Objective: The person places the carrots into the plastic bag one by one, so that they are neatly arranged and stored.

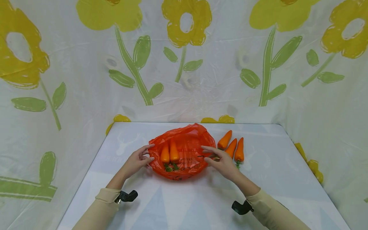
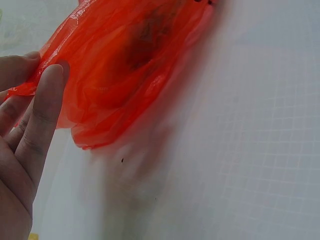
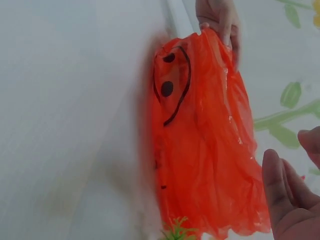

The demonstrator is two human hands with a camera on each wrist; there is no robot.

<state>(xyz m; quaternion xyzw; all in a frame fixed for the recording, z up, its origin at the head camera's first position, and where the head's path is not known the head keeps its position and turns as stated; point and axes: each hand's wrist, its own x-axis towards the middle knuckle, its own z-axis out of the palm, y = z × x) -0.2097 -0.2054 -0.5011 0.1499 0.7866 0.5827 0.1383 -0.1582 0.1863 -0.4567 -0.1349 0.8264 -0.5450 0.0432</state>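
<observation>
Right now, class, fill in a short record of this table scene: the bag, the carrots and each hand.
bag: crumpled orange plastic bag on the white table
in bag: two orange toy carrots
outside: three orange toy carrots, right of the bag
left hand: pinches the bag's left edge
right hand: fingers straight, at the bag's right edge

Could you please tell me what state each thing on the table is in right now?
Orange plastic bag: lying on the table, mouth open, crumpled.
Two carrots in the bag: lying side by side.
Three carrots: lying loose on the table, right of the bag.
Left hand: pinches the bag's left edge.
Right hand: fingers straight, at the bag's right edge.
</observation>
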